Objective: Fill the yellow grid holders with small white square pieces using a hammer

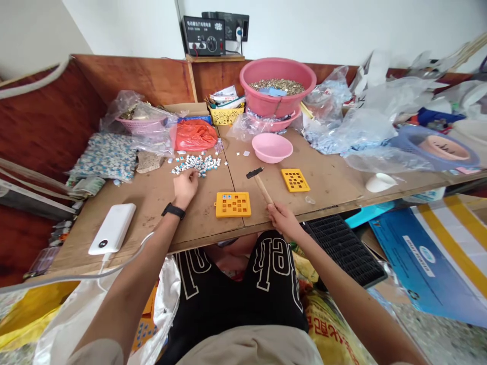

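My left hand (185, 186) rests at the near edge of a pile of small white-and-blue plastic pieces (203, 163). Its fingers are curled in and pressed together; whatever is between them is too small to make out. My right hand (283, 219) grips the wooden handle of a small hammer (263, 189), its black head raised up and to the left over the table. Between my hands lies an orange-yellow plastic frame (233, 210) with square slots, two at its top left filled with blue-and-white pieces. A second slotted yellow frame (296, 181) lies beyond the hammer.
A pink bowl (272, 148) stands behind the hammer, near a large pink basin (277, 101) of metal bits. At left are a white power bank (112, 228) with a cable and a bag of pieces (102, 158). A white cup (380, 182) lies at right.
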`<state>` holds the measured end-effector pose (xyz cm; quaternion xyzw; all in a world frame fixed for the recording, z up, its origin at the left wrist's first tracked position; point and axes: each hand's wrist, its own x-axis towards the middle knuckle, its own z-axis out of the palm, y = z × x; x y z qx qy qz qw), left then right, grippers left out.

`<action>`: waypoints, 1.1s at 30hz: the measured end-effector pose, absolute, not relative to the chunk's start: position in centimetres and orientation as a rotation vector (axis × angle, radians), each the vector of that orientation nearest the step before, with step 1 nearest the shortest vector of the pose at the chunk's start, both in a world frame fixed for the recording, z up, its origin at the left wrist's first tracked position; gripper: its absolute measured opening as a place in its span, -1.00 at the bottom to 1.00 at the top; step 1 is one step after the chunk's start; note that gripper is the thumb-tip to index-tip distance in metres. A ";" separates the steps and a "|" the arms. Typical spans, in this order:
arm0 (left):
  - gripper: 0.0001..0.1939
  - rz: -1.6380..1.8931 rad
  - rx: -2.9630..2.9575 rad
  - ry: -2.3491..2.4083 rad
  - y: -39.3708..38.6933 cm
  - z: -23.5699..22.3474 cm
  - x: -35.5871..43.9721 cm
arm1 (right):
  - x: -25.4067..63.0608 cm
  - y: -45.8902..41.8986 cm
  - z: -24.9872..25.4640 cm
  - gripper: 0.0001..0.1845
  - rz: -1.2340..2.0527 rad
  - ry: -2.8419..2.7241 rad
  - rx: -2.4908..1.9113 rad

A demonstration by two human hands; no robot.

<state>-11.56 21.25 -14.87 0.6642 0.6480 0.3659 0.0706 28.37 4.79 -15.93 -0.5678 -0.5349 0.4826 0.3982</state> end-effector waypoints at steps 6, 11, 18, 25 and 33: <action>-0.72 0.868 2.401 1.815 23.3 -14.2 -11.2 | 28.7 5.5 -15.5 -0.27 1.444 -1.148 -1.333; -0.71 0.785 2.480 1.742 23.3 -13.8 -11.8 | 28.8 5.7 -15.6 -0.32 1.468 -1.143 -1.320; -0.64 0.843 2.451 1.646 22.2 -12.6 -10.6 | 28.8 5.7 -15.7 -0.34 1.475 -1.150 -1.317; -0.62 0.881 2.323 1.285 16.5 -10.7 -6.3 | 28.8 5.5 -15.4 -0.36 1.447 -1.151 -1.323; -0.70 0.818 2.435 1.224 14.6 -12.3 -2.0 | 28.8 5.4 -15.6 -0.37 1.447 -1.145 -1.317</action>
